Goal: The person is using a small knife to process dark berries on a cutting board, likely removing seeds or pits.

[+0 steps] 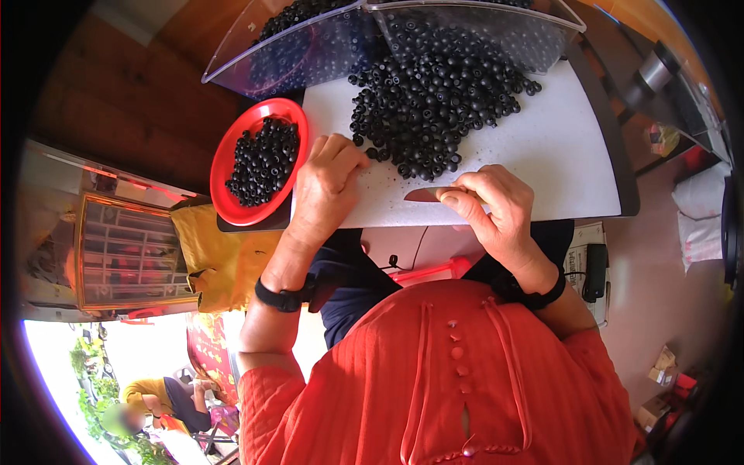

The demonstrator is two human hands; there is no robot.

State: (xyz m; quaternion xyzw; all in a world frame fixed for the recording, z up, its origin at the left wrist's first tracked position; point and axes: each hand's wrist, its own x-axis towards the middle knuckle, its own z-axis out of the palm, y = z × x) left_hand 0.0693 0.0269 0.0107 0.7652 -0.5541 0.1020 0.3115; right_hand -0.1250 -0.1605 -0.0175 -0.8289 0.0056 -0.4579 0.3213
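Note:
My right hand (496, 203) grips a small knife (422, 195), its short blade pointing left just above the white work surface (577, 147). At the left part of that surface is my left hand (332, 177), fingers curled together near the edge of the pile; whatever they hold, if anything, is hidden. A heap of black round beads with holes (442, 101) spreads beyond both hands. To the left of my left hand, a red plastic dish (221, 174) holds more black beads (265, 159).
Clear plastic bins (473, 19) with more black beads stand at the far edge. A yellow bag (225, 252) hangs left of the table, beside a gold-framed glass panel (132, 252). A person (170, 399) sits at lower left. White sacks (701, 209) lie at right.

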